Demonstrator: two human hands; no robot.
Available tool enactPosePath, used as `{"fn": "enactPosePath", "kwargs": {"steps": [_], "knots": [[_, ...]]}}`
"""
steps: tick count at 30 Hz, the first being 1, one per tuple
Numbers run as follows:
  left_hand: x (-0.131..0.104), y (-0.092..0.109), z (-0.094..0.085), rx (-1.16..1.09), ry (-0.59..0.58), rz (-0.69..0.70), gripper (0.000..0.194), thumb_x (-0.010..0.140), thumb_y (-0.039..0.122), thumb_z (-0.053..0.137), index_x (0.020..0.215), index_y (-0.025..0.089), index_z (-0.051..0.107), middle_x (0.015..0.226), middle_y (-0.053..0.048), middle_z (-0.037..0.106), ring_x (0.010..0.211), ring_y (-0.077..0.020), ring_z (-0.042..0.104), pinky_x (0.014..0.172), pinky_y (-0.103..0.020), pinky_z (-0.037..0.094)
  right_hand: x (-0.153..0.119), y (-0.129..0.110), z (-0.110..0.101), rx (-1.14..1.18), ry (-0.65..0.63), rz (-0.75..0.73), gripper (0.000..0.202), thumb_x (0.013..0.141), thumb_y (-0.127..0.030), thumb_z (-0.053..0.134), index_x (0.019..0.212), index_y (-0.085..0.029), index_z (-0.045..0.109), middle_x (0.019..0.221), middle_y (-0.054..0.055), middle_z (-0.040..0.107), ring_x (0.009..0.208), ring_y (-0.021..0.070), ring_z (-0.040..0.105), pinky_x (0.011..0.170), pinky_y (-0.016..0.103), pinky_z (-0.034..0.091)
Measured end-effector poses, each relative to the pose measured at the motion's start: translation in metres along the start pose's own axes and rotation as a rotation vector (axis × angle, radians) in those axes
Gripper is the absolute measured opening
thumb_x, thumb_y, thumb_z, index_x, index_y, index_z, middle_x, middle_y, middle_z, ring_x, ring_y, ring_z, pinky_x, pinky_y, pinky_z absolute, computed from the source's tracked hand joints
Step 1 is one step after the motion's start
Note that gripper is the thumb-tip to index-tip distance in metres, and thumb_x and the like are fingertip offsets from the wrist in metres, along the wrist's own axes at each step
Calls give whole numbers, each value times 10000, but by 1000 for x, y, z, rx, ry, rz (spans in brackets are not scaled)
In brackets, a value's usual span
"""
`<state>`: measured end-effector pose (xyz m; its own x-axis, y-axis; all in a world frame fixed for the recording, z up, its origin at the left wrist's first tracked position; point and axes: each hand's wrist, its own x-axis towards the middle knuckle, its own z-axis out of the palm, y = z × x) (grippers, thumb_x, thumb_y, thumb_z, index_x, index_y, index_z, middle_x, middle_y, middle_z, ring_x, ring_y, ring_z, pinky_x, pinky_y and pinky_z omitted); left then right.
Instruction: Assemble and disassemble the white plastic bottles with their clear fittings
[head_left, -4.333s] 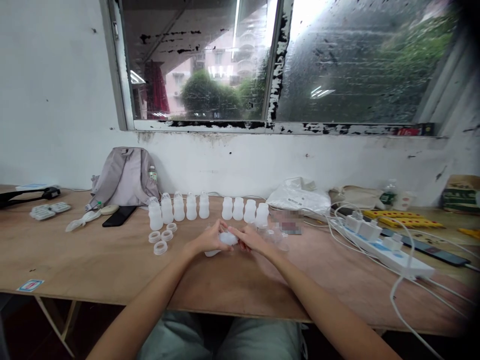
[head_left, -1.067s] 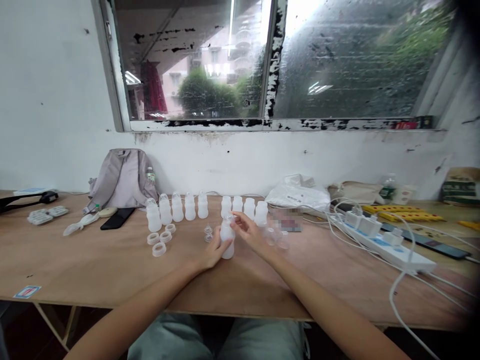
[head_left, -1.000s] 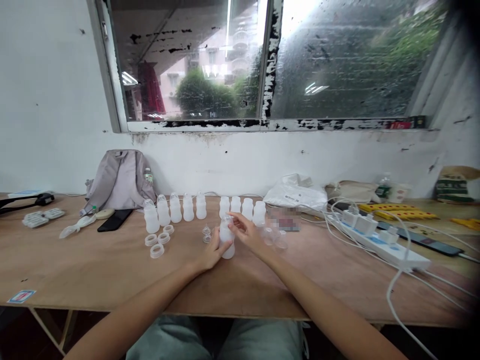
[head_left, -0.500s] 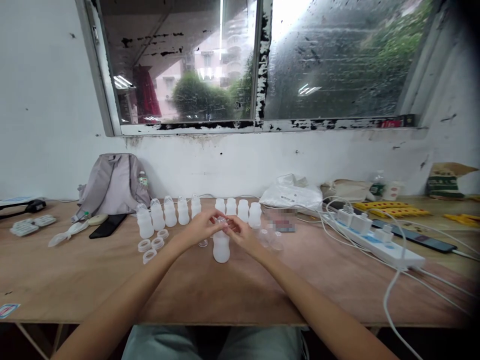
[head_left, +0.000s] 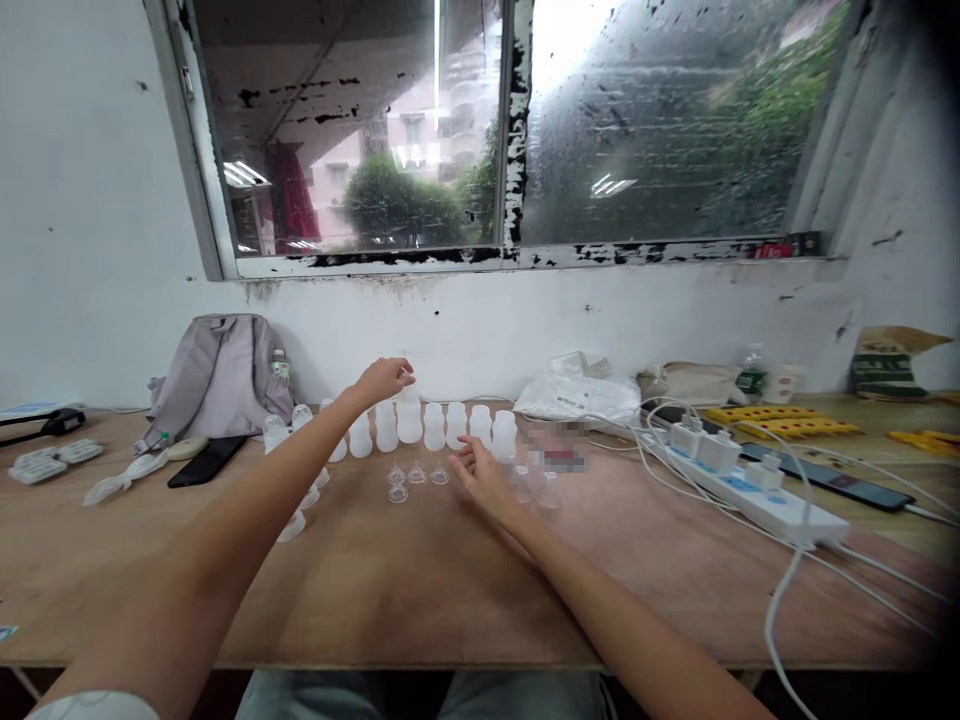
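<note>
My left hand (head_left: 386, 380) reaches to the back row, its fingers closed at the top of a white baby bottle (head_left: 409, 416); the bottle's top is partly hidden. More white bottles (head_left: 457, 427) stand upright in line with it, those on the right without tops. My right hand (head_left: 484, 482) hovers low in front of these, fingers apart, holding nothing. Just left of its fingertips sit several clear bottle nipples (head_left: 417, 473). White collar rings (head_left: 292, 527) lie partly behind my left forearm. Clear domed caps (head_left: 548, 492) rest right of my right hand.
A grey backpack (head_left: 217, 380), a black phone (head_left: 208, 462) and a twisted plastic bag (head_left: 135, 473) lie left. On the right are a white plastic bag (head_left: 589, 392), a power strip (head_left: 757, 490) with loose cables, yellow parts (head_left: 784, 421) and another phone (head_left: 825, 474).
Both hands were together on top of a bottle at the middle front. The left hand has carried that bottle back to the row; the right hand has let go, and nipples are now visible.
</note>
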<state>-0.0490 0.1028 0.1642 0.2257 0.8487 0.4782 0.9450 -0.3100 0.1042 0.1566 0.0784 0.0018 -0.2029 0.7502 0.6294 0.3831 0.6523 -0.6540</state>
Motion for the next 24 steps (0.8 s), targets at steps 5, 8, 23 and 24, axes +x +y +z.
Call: {"fn": "enactPosePath", "kwargs": {"steps": [5, 8, 23, 24], "knots": [[16, -11, 40, 94, -5, -76, 179, 774, 287, 503, 904, 194, 582, 943, -76, 652, 948, -244, 541, 864, -409, 296, -2, 19, 7, -152, -33, -20, 310, 766, -287, 498, 1051, -168, 475, 824, 54, 553, 745, 173, 541, 720, 331, 437], [15, -14, 63, 127, -5, -102, 166, 788, 262, 487, 911, 185, 566, 925, -89, 651, 968, -247, 529, 904, -459, 231, -4, 19, 8, -213, -86, -13, 298, 765, -256, 503, 1045, -158, 478, 819, 63, 562, 782, 186, 544, 727, 324, 431], [-42, -43, 30, 211, -170, -35, 290, 839, 346, 351, 1030, 219, 527, 959, -44, 630, 909, -192, 560, 786, -290, 393, -7, 23, 18, -318, -285, -2, 389, 770, -268, 519, 1128, -125, 466, 1074, 125, 565, 1024, 223, 492, 885, 341, 367], [-57, -52, 29, 220, -226, -42, 258, 811, 345, 400, 969, 216, 558, 914, -37, 641, 865, -188, 576, 761, -277, 403, -7, 23, 19, -326, -308, -3, 400, 774, -276, 515, 1141, -125, 464, 1094, 131, 558, 1040, 230, 483, 892, 348, 360]]}}
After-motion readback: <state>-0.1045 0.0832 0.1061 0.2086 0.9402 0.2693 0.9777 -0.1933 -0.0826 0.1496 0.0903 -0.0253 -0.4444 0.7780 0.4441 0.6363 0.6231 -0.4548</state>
